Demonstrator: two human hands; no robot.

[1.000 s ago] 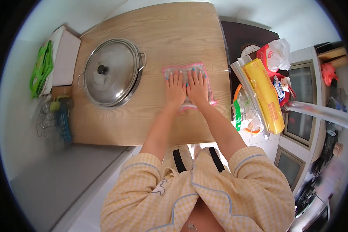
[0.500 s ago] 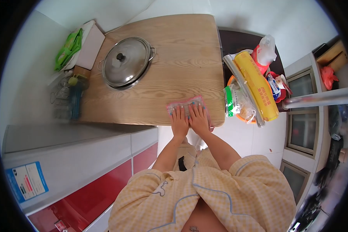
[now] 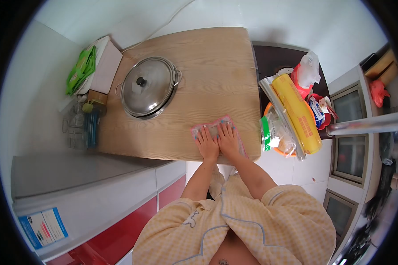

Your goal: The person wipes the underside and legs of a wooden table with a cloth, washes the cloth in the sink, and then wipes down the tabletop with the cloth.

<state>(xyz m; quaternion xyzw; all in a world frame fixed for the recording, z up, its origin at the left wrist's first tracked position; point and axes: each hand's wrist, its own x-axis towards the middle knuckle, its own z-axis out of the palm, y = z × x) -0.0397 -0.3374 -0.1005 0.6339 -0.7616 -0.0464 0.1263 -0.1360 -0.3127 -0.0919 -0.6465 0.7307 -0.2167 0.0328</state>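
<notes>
Both of my hands lie flat, side by side, on a pink-edged cloth (image 3: 211,121) near the front edge of the wooden table (image 3: 216,66). My left hand (image 3: 207,144) is open, palm down, its fingers stretched forward over the cloth. Just beside it, my right hand (image 3: 227,140) presses down the same way with fingers extended. Part of the cloth is hidden beneath the hands. Farther back on the left stands a round steel pan (image 3: 148,86) with two side handles, covered by a lid with a black knob.
Right of the table, a dark stand (image 3: 269,55) carries a yellow wrap roll (image 3: 296,112), plastic bags and an orange basket (image 3: 319,123). At left are a white box (image 3: 106,66), a green bag (image 3: 82,70) and glass jars (image 3: 76,132). Red-fronted cabinets (image 3: 119,227) line the lower left.
The camera view has tilted, so the table sits lower in the picture. My hands and the cloth have slid slightly forward, away from the table's front edge.
</notes>
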